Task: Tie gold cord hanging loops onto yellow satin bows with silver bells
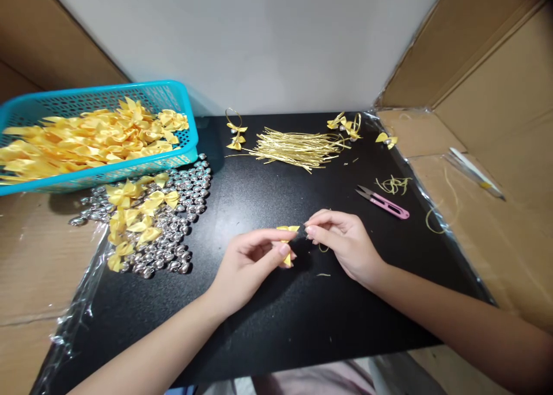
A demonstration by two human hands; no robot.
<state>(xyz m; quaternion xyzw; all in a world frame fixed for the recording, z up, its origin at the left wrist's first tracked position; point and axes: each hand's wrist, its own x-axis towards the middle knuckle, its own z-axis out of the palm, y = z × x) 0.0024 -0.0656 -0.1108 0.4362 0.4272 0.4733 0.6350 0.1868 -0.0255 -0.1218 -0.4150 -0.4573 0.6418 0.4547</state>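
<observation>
My left hand [250,262] pinches a small yellow ribbon bow [287,234] over the black table top [276,308]. My right hand [341,236] is close beside it, fingertips pressed together at the bow's middle, with a thin gold cord [323,249] looping under the fingers. Both hands meet near the table's centre. Whatever else is between the right fingertips is too small to make out.
A blue basket [129,170] full of yellow bows stands at the left. Silver beads [173,234] with loose bows [138,211] lie before it. A bundle of gold cords [298,147] lies at the back. Pink thread snips [384,203] lie right. Finished bows [345,124] sit behind. Cardboard walls flank both sides.
</observation>
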